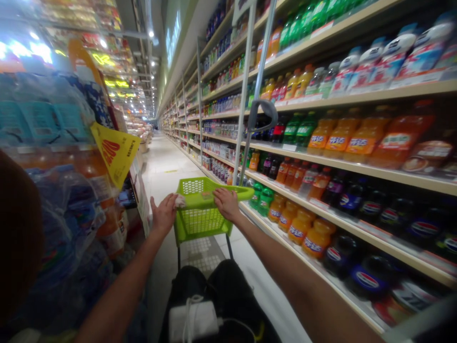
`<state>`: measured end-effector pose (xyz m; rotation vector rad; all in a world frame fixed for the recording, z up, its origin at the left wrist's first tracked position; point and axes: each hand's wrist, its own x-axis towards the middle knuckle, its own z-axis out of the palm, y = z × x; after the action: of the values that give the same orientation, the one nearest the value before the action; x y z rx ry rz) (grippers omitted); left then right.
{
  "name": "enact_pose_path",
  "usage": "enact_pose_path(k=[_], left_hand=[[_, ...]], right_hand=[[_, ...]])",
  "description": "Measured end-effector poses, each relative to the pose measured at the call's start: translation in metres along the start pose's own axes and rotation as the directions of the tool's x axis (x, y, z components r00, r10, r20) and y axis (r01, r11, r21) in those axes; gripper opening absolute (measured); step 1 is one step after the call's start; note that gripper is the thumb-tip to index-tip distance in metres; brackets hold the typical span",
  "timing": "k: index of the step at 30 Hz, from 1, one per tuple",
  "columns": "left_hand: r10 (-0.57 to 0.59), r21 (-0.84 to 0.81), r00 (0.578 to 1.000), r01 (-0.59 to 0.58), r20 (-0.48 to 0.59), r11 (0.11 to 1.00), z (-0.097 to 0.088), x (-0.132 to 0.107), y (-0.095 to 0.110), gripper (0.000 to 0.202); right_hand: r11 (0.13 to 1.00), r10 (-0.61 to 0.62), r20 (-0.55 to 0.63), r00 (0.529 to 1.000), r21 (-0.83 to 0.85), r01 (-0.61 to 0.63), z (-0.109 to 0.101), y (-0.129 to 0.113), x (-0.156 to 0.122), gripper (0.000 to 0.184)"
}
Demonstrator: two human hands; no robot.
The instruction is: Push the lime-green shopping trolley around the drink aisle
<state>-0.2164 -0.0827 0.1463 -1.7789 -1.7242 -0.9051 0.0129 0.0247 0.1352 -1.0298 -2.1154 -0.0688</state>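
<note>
A lime-green plastic shopping cart (203,224) stands in front of me in the aisle, its mesh basket facing me. My right hand (227,204) has its fingers closed over the right part of the cart's handle. At the handle's left end is my left hand (164,213), its fingers bent onto the handle and its thumb sticking up. A small crumpled white piece (180,201), perhaps tissue, lies at the left fingertips. Part of the cart's inside is hidden by the handle and basket wall.
Shelves of drink bottles (342,133) line the right side, with a metal ladder (259,85) against them. Stacked wrapped bottles (60,190) and a yellow price sign (116,152) crowd the left. A pale tiled aisle (164,152) runs ahead. A white device (193,321) with cables is at my lap.
</note>
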Motion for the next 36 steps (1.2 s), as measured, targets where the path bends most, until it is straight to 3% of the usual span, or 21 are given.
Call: enact_pose_path(k=[7, 10, 15, 20, 23, 26, 29, 31, 33, 36], left_hand=[[0.202, -0.042, 0.979, -0.200, 0.039, 0.979, 0.020, 0.011, 0.043, 0.035], [0.227, -0.042, 0.972, -0.225, 0.053, 0.973, 0.015, 0.009, 0.037, 0.037], [0.107, 0.025, 0.994, -0.107, 0.011, 0.994, 0.001, -0.001, 0.009, 0.041], [0.161, -0.012, 0.986, -0.160, 0.041, 0.987, 0.014, 0.007, 0.034, 0.038], [0.177, -0.046, 0.982, -0.174, 0.068, 0.984, 0.018, 0.012, 0.043, 0.037], [0.143, -0.051, 0.987, -0.139, 0.070, 0.989, 0.011, 0.007, 0.024, 0.038], [-0.026, -0.037, 1.000, 0.026, 0.005, 0.999, -0.002, -0.001, -0.003, 0.035], [-0.117, -0.063, 0.993, 0.116, -0.012, 0.991, -0.007, -0.003, -0.009, 0.033], [-0.116, -0.105, 0.993, 0.116, 0.000, 0.988, -0.007, -0.001, -0.001, 0.033], [0.001, -0.138, 0.999, 0.005, 0.046, 0.990, 0.001, 0.010, 0.029, 0.033]], right_hand=[[1.000, -0.002, -0.026, 1.000, -0.014, 0.002, -0.001, 0.000, -0.003, 0.033], [0.999, -0.025, -0.002, 1.000, -0.039, 0.025, -0.004, 0.004, -0.004, 0.034], [0.996, -0.021, -0.001, 1.000, -0.089, 0.021, -0.010, -0.009, -0.007, 0.037], [0.995, -0.090, -0.014, 0.996, -0.055, 0.089, -0.002, -0.043, -0.006, 0.036], [0.994, -0.095, -0.009, 0.995, -0.047, 0.095, 0.005, -0.050, -0.006, 0.035], [0.993, -0.118, 0.006, 0.993, -0.031, 0.118, 0.007, -0.045, -0.007, 0.035], [0.993, -0.121, 0.011, 0.993, -0.003, 0.121, 0.004, -0.039, -0.007, 0.035], [0.994, -0.108, 0.002, 0.994, 0.020, 0.107, 0.003, -0.037, -0.007, 0.035], [0.995, -0.096, -0.005, 0.995, 0.041, 0.096, 0.003, -0.035, -0.007, 0.035], [0.994, -0.093, -0.002, 0.996, 0.052, 0.093, 0.003, -0.030, -0.008, 0.035]])
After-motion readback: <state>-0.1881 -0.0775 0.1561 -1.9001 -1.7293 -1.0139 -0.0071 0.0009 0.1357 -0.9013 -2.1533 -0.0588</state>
